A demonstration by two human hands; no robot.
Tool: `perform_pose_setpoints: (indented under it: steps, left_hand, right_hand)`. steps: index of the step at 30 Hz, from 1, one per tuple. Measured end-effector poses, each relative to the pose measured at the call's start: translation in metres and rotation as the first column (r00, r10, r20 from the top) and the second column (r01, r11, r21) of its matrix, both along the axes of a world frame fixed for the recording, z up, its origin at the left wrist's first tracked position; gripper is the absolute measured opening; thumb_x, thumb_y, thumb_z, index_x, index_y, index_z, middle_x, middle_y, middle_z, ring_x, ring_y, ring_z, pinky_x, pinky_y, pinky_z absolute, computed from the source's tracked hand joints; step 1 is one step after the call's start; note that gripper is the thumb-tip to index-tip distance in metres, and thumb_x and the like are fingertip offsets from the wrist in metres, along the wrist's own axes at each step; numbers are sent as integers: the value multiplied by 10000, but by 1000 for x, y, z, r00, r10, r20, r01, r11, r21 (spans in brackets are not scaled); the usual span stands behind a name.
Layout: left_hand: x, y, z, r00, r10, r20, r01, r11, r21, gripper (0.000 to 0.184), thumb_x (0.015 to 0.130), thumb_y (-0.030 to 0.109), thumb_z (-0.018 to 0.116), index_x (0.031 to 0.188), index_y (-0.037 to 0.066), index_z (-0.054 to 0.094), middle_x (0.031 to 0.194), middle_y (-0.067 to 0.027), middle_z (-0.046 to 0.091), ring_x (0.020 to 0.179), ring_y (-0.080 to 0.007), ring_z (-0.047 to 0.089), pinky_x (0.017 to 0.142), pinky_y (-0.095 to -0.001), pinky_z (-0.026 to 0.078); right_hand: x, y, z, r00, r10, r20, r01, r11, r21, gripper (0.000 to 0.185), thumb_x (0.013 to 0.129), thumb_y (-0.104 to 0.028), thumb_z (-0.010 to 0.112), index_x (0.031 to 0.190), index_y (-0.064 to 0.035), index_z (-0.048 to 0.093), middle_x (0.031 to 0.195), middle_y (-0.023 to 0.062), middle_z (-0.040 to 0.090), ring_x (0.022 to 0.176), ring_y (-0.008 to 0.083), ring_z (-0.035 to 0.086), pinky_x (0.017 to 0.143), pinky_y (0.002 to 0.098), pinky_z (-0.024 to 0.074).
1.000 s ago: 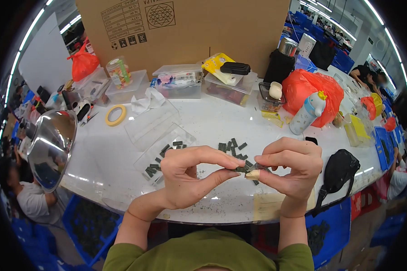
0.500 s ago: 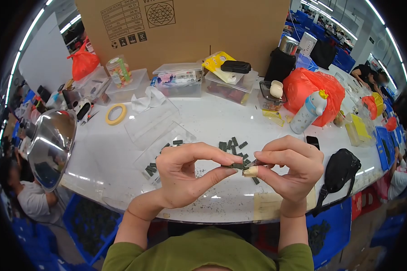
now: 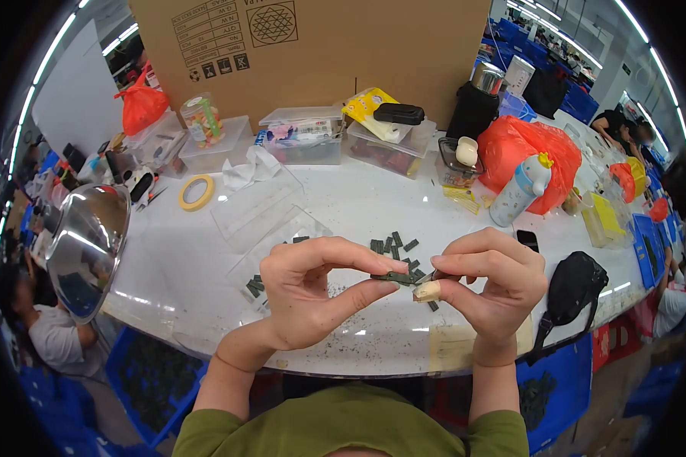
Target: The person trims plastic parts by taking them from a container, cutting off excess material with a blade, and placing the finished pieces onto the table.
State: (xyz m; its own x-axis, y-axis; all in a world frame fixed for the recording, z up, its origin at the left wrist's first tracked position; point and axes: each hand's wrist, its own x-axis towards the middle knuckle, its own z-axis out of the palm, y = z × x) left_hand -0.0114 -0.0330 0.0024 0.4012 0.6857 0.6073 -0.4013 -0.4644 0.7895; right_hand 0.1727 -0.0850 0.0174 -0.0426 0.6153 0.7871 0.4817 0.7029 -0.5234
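Observation:
Between thumb and index finger, my left hand [image 3: 320, 293] pinches a small dark green piece [image 3: 394, 279]. My right hand [image 3: 489, 283], with a pale wrap on its thumb, grips a small thin metal tool [image 3: 428, 278] whose tip is at the right end of that piece; its shape is mostly hidden by the fingers. Behind the hands, several loose dark green pieces [image 3: 395, 240] lie on the white table [image 3: 366, 198]. More of them are in a clear tray [image 3: 240, 266] to the left, partly hidden by my left hand. Green crumbs are scattered on the table.
A tape roll [image 3: 196, 193] and a shiny metal bowl [image 3: 88, 251] are at the left. Clear boxes [image 3: 301, 152] stand before a large cardboard box [image 3: 312, 61]. At the right are a bottle [image 3: 520, 190], a phone [image 3: 527, 240] and a black pouch [image 3: 574, 289]. A co-worker [image 3: 53, 335] sits far left.
My left hand has moved slightly left, and more of the green piece now shows between the hands. My right hand still holds the tool beside it. More of the phone shows.

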Motion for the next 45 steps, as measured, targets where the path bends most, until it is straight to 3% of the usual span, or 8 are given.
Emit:
perform_pose_setpoints:
  steps: [6,17,21,22,26,31,36,45]
  left_hand:
    - [-1,0,-1,1000,-4,-22,5,999,35,320,596,-178,687,820,28,589,800,-160,670,757,-274,675,678,-307,563]
    - [1,0,-3,998,30,-56,-23,992,127,307,599,-175,687,808,28,590,789,-157,670,754,-272,676,675,-302,563]
    - [3,2,-3,1000,20,-24,-19,998,60,306,598,-175,684,813,20,587,786,-155,668,752,-274,677,670,-297,565]
    - [3,2,-3,1000,18,-26,-17,998,60,306,598,-175,684,813,20,587,786,-155,668,752,-274,677,670,-297,565]
    - [-1,1,-2,998,-53,29,55,998,-41,251,669,-142,685,872,-4,629,849,-118,678,812,-207,672,750,-257,547]
    - [-2,-1,-2,997,-74,32,77,992,-96,247,675,-134,692,878,-8,627,845,-113,674,803,-210,673,750,-256,549]
    - [0,-3,2,1000,-28,-6,27,994,-102,337,571,-181,685,828,10,580,775,-154,662,743,-269,680,660,-277,564]
    - [1,-3,3,996,-88,20,90,971,-221,313,584,-176,676,827,-1,587,782,-160,663,743,-254,681,663,-257,557]
  right_hand:
    - [-5,-1,-1,996,-85,-37,86,996,15,225,512,-11,786,721,-29,703,676,66,638,515,87,465,439,183,335]
    - [-1,-1,-2,997,-47,-56,45,999,-27,208,500,11,761,694,-33,703,657,61,636,491,83,448,436,184,330]
    - [2,-2,2,968,203,145,-179,970,-167,214,478,6,766,679,-32,703,642,64,633,480,84,441,437,181,333]
    - [2,-2,2,969,202,144,-177,970,-167,214,478,6,766,679,-32,703,642,64,633,480,84,441,437,181,333]
    - [0,-3,2,983,103,-151,-122,985,-120,221,469,-4,767,680,-31,706,637,64,631,489,83,447,441,180,336]
    - [4,-2,1,986,103,-128,-114,990,-78,225,558,57,745,769,-4,697,726,68,638,540,94,495,470,187,407]
    - [5,-2,2,986,108,-125,-121,987,-104,224,563,47,749,776,-5,701,744,71,642,551,93,495,473,185,398]
    - [5,1,0,980,144,-138,-163,977,-136,219,569,38,751,776,-12,704,736,63,642,557,88,483,472,181,369]
